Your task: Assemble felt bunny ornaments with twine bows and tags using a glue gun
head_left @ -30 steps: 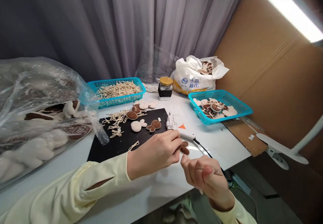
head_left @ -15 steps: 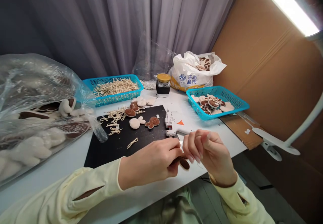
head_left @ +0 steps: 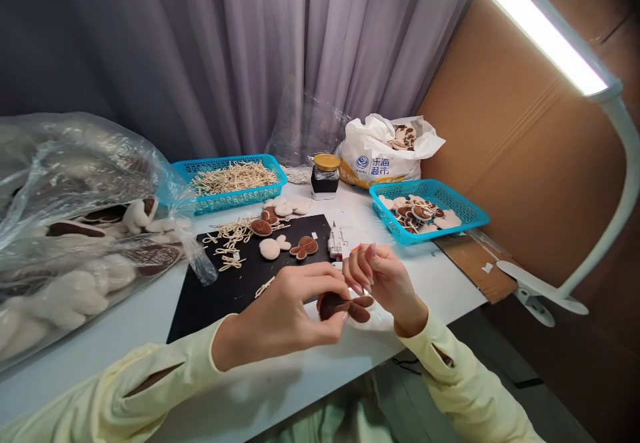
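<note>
My left hand (head_left: pixel 295 306) pinches a brown plush bunny-head piece (head_left: pixel 337 304) between thumb and fingers, above the table's front part. Its two ears point right. Just beside the ears is my right hand (head_left: pixel 377 273), its fingers curled in; anything inside them is hidden. Behind the right hand stands a white glue gun (head_left: pixel 337 242), partly covered by it. On the black mat (head_left: pixel 210 303) lie another brown bunny piece (head_left: pixel 304 248), a cream one (head_left: pixel 273 247) and a small cord bow (head_left: pixel 264 287).
Cord bows fill a blue basket (head_left: pixel 225 204) at the back left; a second blue basket (head_left: pixel 407 235) holds bunny pieces and bows. A dark jar (head_left: pixel 325 180) and white bag (head_left: pixel 373 163) stand behind. A plastic bag of plush pieces (head_left: pixel 75 230) is left; a clip lamp (head_left: pixel 543 283) right.
My left hand has opened out around the bunny piece, which now shows more of its brown face. My right hand has shifted left, now covering more of the glue gun. The view has turned slightly.
</note>
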Available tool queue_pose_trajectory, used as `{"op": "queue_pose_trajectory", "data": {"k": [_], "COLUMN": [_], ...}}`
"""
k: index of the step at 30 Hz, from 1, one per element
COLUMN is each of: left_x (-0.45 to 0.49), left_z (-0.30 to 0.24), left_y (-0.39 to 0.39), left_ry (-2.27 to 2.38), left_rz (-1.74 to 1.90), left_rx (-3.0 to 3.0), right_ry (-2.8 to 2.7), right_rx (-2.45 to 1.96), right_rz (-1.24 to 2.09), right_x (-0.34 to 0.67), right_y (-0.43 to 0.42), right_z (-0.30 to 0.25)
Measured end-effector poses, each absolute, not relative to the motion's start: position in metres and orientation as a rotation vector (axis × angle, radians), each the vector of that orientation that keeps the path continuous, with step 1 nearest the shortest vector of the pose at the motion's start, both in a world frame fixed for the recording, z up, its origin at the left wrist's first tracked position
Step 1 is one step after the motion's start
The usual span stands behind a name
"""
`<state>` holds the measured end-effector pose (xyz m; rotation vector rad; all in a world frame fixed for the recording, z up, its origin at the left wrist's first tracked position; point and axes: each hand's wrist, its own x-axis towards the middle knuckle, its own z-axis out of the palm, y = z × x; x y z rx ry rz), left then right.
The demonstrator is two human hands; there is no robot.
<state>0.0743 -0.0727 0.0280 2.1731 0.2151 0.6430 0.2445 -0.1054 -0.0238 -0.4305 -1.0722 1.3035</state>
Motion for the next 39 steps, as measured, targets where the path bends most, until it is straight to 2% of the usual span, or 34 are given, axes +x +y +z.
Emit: {"op": "queue_pose_trajectory", "data": {"k": [3,7,10,13,16,22,30,36,39], "left_x": [0.074,0.075,0.077,0.078,0.078,0.077,0.075,0.073,0.073], "left_z": [0.031,0.031,0.027,0.022,0.015,0.018,0.019,0.028,0.032], "left_y": [-0.069,-0.067,-0.071,-0.076,-0.080,-0.078,-0.078,-0.071,-0.063], "left_ry": [0.349,0.544,0.581,0.510,0.414,0.419,0.399,0.461,0.527], "left_rz": [0.571,0.481,0.514,0.615,0.743,0.753,0.719,0.486,0.492], "left_rx": [1.916,1.522,1.639,2.007,2.217,2.293,2.255,1.792,1.437], "right_ry": [-1.085,-1.313,-1.761,-1.953,-1.854,-1.446,-1.253,-1.417,-1.581], "right_rx": [-0.412,-0.459,-0.550,-0.653,-0.760,-0.806,-0.856,-1.108,-1.142], "right_rz": [1.206,0.834,0.550,0.443,0.512,0.937,0.916,0.474,0.052], "right_x": [0.241,0.226,0.217,0.216,0.221,0.233,0.247,0.250,0.243], "right_y": [-0.118,-0.150,-0.171,-0.171,-0.150,-0.105,-0.109,-0.114,-0.130], "right_z": [-0.027,-0.020,-0.003,0.019,0.031,0.015,-0.008,-0.026,-0.036]}}
